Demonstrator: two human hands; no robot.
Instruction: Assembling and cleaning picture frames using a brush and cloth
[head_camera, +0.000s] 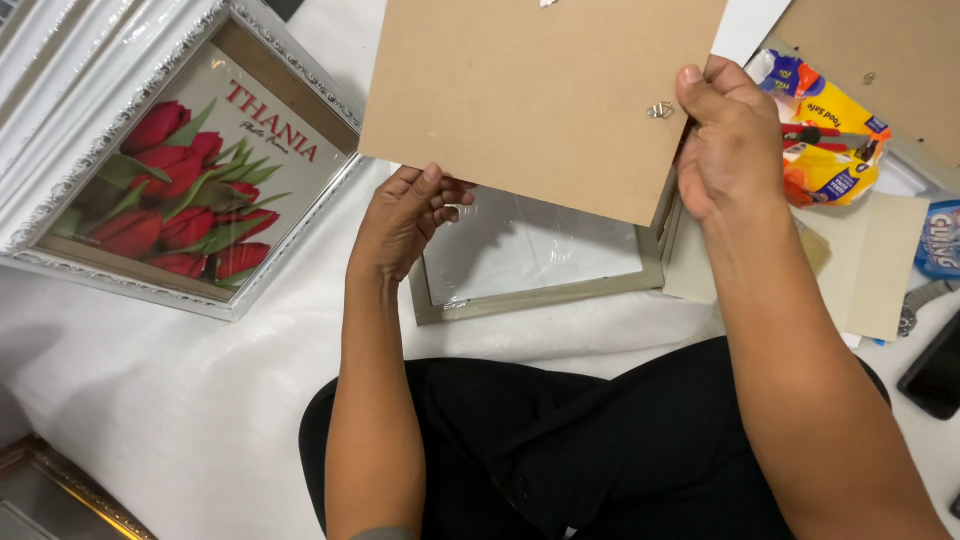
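A brown fibreboard backing panel (530, 95) is lifted off the table, tilted toward me. My left hand (405, 220) grips its lower left edge, thumb on top and fingers under. My right hand (728, 140) pinches its right edge beside a small metal hanger clip (660, 110). Under the board lies a grey-green picture frame (540, 298) with clear plastic film over its opening.
A white ornate frame (180, 170) with a red tulip picture lies at left. At right lie a colourful plastic bag (825, 130), another brown board (880, 70), a beige card (880, 265), a dark phone (935, 370). A gold frame corner (60, 490) sits lower left.
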